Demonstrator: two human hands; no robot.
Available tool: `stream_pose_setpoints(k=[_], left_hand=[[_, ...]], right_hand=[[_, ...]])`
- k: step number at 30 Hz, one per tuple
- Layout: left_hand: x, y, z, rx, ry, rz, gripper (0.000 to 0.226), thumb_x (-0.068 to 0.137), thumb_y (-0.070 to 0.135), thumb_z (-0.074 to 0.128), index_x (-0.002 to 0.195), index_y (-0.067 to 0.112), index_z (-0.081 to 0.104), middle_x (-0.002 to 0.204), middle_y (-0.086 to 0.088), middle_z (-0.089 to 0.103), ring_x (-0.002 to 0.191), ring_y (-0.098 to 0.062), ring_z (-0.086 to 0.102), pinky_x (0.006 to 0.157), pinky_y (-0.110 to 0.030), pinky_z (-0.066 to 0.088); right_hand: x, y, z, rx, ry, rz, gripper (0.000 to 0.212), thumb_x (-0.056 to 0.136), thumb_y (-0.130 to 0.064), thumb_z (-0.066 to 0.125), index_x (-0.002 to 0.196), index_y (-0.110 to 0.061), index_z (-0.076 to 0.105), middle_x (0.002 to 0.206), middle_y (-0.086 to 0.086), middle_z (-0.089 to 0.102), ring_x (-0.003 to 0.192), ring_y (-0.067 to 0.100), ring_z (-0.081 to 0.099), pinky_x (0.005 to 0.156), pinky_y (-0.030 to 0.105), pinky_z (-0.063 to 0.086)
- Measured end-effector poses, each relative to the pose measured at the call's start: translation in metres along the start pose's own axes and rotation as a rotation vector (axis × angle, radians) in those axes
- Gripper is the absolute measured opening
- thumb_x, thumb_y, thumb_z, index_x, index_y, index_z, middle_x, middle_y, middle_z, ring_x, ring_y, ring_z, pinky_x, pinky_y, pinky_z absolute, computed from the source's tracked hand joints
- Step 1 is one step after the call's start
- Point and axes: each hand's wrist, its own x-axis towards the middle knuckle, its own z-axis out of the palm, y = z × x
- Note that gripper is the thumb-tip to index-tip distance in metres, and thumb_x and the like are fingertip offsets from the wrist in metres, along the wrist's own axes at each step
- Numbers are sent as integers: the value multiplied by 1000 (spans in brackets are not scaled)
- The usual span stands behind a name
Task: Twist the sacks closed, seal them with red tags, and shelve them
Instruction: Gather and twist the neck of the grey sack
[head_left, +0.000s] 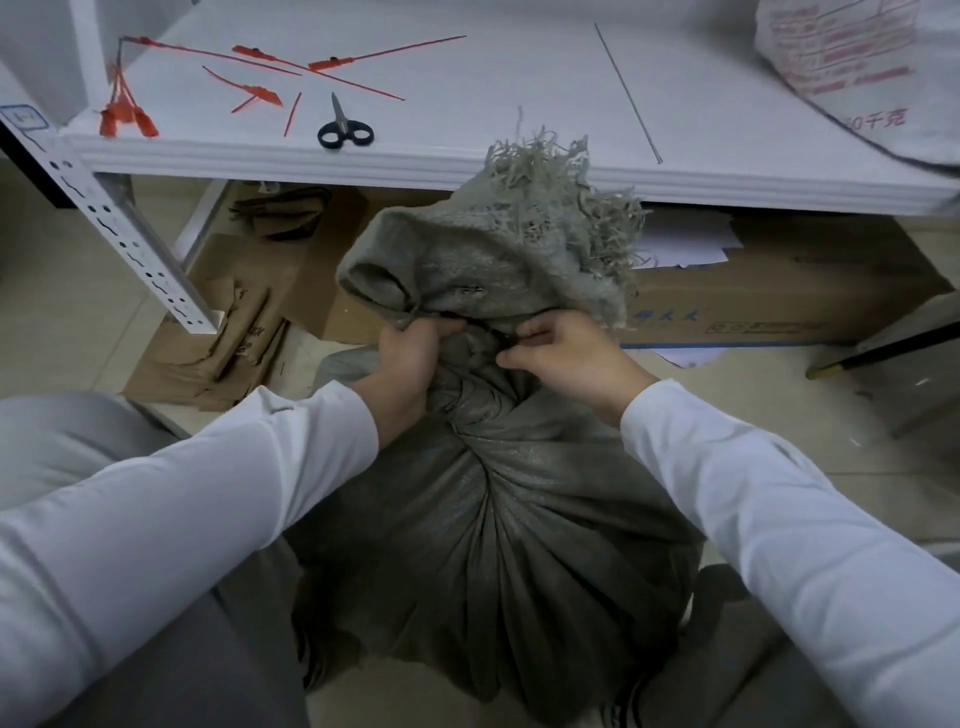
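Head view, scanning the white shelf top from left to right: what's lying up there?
Bunch of red tags → short red offcut → scissors → thin dark line → white printed sack. The loose long tags are left out because they overlap.

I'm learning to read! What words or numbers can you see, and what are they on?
"0千克": pink print on the white sack, start cut off.
Other pink lines on that sack: too blurred.
Blue print on the cardboard box: too blurred.
Blue-edged label at far left: unreadable.
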Motion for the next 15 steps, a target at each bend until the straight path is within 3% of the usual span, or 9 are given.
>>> stream_pose_setpoints(k=[2, 4, 7, 9, 11, 13, 15], left_hand=[[3, -2, -2, -20, -13, -56, 39, 67, 12, 65, 105, 4, 67, 100, -18, 72, 91, -35, 70, 82, -53, 57], [4, -3, -4, -12, -4, -69, 36, 73, 10, 59, 107, 0, 68, 102, -20, 71, 94, -36, 69, 83, -51, 57], [-1, -1, -4, -19, -47, -70, 37, 79, 7, 53, 112, -2, 65, 106, -21, 70, 95, -35, 68, 76, -43, 60], [-4, 1, -2, -26, -91, -84, 33, 82, 4, 54, 113, -1, 65, 104, -20, 71, 86, -31, 71, 61, -34, 59], [-5, 3, 0, -6, -171, -113, 31, 81, 2, 59, 112, 1, 67, 103, -17, 72, 84, -28, 72, 59, -30, 57], [-8, 6, 3, 57, -272, -113, 34, 78, 2, 65, 112, 3, 67, 104, -12, 73, 92, -27, 71, 64, -29, 58], [-12, 8, 5, 142, -352, -99, 25, 79, -2, 64, 102, 7, 70, 97, -8, 75, 87, -22, 72, 62, -27, 58]], right_hand=[[1, 6, 11, 4, -69, 37, 60, 78, -26, 79, 129, -4, 56, 110, 5, 64, 107, 22, 62, 102, 40, 47], [-1, 10, 23, 63, -145, 71, 64, 79, -27, 78, 133, -8, 50, 109, -2, 61, 109, 17, 60, 104, 36, 46], [-5, 8, 27, 320, -204, 92, 39, 84, -29, 74, 119, -23, 59, 105, -11, 66, 103, 7, 64, 101, 27, 48], [-1, 2, 24, 505, -105, 73, 45, 82, -43, 73, 123, -30, 60, 116, -15, 67, 106, 0, 63, 103, 25, 47], [9, 3, 20, 568, 63, 32, 75, 67, -60, 77, 133, -32, 56, 132, -14, 60, 122, 7, 56, 110, 35, 41], [14, 3, 15, 597, 144, -27, 75, 68, -54, 79, 134, -28, 56, 135, -11, 59, 125, 11, 54, 110, 36, 41], [14, -1, 14, 605, 158, -39, 67, 76, -44, 78, 136, -25, 54, 136, -11, 57, 124, 10, 53, 103, 27, 43]])
